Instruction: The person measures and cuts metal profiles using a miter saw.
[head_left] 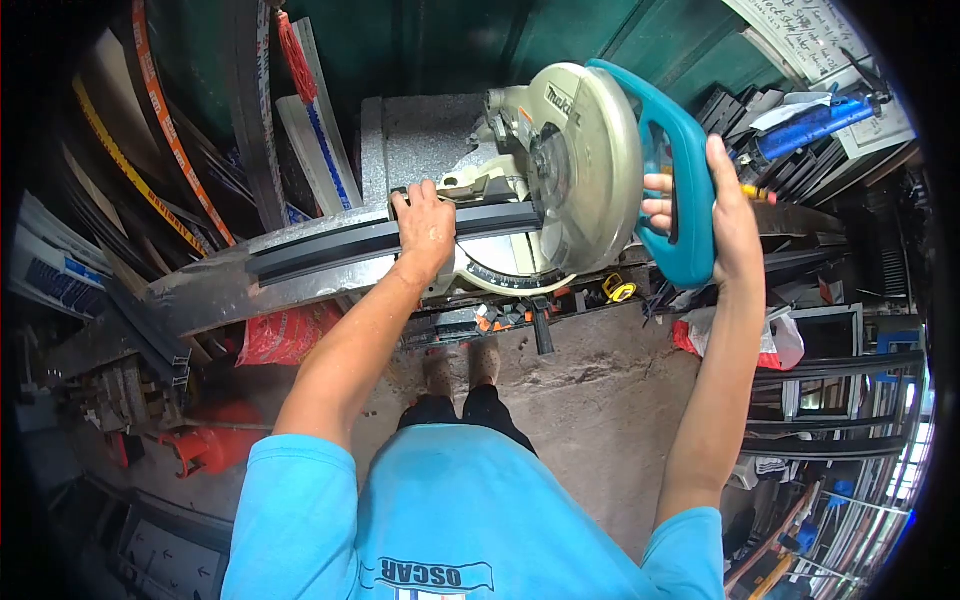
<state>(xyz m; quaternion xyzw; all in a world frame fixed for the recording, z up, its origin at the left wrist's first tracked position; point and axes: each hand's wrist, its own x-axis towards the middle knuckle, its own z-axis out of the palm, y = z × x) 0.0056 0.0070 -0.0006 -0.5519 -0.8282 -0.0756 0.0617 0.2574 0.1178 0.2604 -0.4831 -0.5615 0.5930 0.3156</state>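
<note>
My left hand (427,228) is closed over a dark metal profile (335,253), pressing it against the fence of a miter saw (608,165). The profile lies lengthwise on the saw base, and its right end reaches the blade guard. My right hand (737,235) wraps round the teal saw handle (692,150), with the fingers through its opening and the thumb along the outer side. A yellow pencil (757,193) sticks out beside that hand. The blade is largely hidden by the guard.
Long strips and profiles (165,125) lean against the green wall at the left. A tape measure (620,290) lies below the saw, near a dark clamp lever (542,328). A red bag (290,335) hangs under the bench, and stacked profiles (830,150) fill the right.
</note>
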